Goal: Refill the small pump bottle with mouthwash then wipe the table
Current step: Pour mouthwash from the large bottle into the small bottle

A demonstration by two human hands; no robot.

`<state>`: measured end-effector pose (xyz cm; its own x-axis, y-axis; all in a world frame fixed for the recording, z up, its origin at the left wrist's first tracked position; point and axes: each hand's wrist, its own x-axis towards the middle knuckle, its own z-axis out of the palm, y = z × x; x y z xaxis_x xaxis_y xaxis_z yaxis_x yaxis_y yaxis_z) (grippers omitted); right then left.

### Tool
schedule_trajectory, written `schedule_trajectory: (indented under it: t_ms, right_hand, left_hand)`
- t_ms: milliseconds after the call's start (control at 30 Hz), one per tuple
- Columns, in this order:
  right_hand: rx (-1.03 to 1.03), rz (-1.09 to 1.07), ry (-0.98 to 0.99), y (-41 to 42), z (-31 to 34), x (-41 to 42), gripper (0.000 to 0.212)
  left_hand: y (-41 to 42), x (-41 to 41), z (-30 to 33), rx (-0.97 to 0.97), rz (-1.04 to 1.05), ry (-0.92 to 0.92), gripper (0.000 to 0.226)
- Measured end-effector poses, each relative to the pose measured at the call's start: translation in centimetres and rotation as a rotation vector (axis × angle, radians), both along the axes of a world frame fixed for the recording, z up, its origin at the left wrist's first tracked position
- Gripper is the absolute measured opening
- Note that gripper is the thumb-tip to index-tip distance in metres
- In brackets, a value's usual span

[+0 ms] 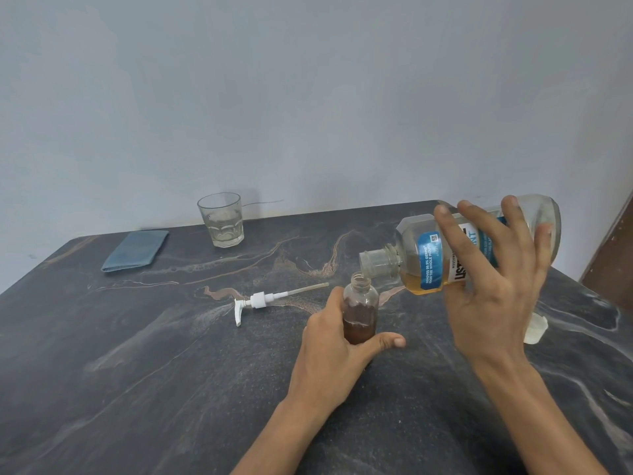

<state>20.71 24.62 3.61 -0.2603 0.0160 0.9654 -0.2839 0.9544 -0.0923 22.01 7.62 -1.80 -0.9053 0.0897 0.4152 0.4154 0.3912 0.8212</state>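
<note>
Our left hand [334, 341] gripped the small pump bottle [360, 311], fingers curled round it. Just above its neck, our right hand [493, 282], fingers spread, tilted the mouthwash bottle [445, 248]. We judged the narrow neck risked overshoot, spilling onto the table [171, 371].

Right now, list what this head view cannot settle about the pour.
- Stream: none discernible between the large clear mouthwash bottle and the small clear pump bottle; too fine.
- Label: right hand covers the brand name.
- Small bottle's base: left hand hides it.
- White cap: partly behind the right hand.
</note>
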Motion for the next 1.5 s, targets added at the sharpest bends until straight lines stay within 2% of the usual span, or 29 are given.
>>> schedule_trajectory:
  t_ms: [833, 1500]
  right_hand:
    - [0.003, -0.01, -0.001, 0.04, 0.07, 0.03, 0.081]
    - [0.006, -0.009, 0.024, 0.1, 0.02, -0.04, 0.075]
  left_hand:
    - [0.0, 0.09, 0.06, -0.006, 0.002, 0.002, 0.065]
    - [-0.03, -0.08, -0.17, 0.006, 0.001, 0.011, 0.065]
